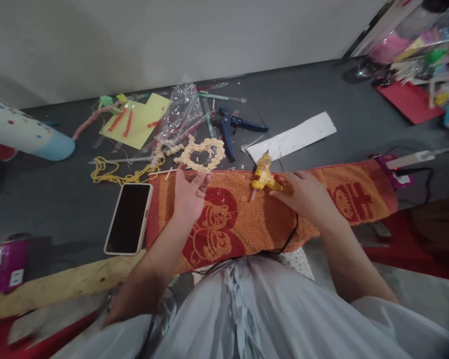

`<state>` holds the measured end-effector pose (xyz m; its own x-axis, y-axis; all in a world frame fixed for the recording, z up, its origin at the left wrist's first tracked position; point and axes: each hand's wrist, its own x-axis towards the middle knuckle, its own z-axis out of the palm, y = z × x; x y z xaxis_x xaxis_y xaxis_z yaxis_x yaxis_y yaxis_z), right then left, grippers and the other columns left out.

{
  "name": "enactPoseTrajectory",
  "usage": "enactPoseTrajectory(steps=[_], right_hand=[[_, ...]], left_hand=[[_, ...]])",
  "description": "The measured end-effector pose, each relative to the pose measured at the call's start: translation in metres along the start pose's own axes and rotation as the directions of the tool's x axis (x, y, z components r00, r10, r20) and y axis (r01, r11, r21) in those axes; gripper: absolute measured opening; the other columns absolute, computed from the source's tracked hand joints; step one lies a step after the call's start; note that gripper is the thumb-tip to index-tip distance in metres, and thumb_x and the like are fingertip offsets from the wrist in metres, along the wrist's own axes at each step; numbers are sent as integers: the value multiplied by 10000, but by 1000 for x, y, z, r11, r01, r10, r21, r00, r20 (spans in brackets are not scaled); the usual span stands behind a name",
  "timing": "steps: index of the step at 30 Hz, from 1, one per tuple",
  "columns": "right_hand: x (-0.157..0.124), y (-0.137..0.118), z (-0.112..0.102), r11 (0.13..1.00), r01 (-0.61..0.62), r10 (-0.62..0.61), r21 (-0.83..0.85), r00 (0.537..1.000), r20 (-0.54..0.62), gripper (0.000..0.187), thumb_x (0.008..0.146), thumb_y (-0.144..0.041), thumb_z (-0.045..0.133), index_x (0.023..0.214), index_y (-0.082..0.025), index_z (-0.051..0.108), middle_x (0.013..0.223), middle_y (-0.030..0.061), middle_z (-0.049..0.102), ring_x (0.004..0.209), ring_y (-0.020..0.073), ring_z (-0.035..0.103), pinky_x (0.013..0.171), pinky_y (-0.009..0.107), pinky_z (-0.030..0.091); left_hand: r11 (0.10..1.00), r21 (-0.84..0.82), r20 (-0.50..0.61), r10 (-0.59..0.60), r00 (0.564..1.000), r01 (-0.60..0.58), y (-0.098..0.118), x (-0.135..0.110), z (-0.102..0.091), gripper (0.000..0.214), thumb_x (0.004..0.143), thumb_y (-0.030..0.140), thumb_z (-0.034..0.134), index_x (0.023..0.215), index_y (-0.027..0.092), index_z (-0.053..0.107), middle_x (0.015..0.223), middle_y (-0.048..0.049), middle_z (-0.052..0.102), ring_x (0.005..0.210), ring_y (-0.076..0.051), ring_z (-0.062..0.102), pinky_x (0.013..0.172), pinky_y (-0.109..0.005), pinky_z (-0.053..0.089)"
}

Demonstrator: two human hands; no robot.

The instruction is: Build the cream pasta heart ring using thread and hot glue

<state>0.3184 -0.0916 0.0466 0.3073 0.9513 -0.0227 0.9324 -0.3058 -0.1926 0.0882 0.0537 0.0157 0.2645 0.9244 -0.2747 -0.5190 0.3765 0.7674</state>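
A heart-shaped ring (204, 153) of small cream pieces is pinched at its lower edge by my left hand (190, 192), over the far edge of an orange towel (254, 219). My right hand (307, 197) has its fingers closed around the handle of a yellow hot glue gun (264, 172). The gun's nozzle points away from me toward a white strip (295, 137), and a clear glue stick pokes out of its back. Just beyond the ring lie blue cutting pliers (230, 132) with their handles spread.
A phone (129, 218) lies left of the towel, near yellow cord (115, 172). Behind are yellow paper (144, 122) and a clear plastic bag (181, 109). A blue-and-white cylinder (33, 132) stands left. Mixed craft items and red paper (407, 99) sit far right.
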Motion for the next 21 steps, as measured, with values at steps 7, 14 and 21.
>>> enactPoseTrajectory(steps=[7,14,21], right_hand=[[10,-12,13,994,36,-29,-107,997,66,399,916,-389,551,1213,-125,595,981,163,654,908,309,619,781,368,434],[14,13,13,966,37,-66,255,992,109,318,917,-377,504,1088,-142,633,940,130,702,827,257,625,704,334,423],[10,31,21,376,-213,199,902,969,145,334,764,-526,680,809,-198,642,695,2,612,615,143,544,590,275,429]], left_hand=[[999,-33,11,-15,1000,15,0,-2,4,694,564,168,897,1144,300,539,856,80,680,721,-58,702,727,-149,569],[1000,-27,1,4,1000,-4,0,-1,4,641,551,171,899,1081,286,557,827,87,664,700,-44,691,708,-136,568],[1000,-31,4,4,1000,-4,0,-1,4,629,554,178,895,1074,289,560,844,80,665,714,-48,685,746,-165,575]])
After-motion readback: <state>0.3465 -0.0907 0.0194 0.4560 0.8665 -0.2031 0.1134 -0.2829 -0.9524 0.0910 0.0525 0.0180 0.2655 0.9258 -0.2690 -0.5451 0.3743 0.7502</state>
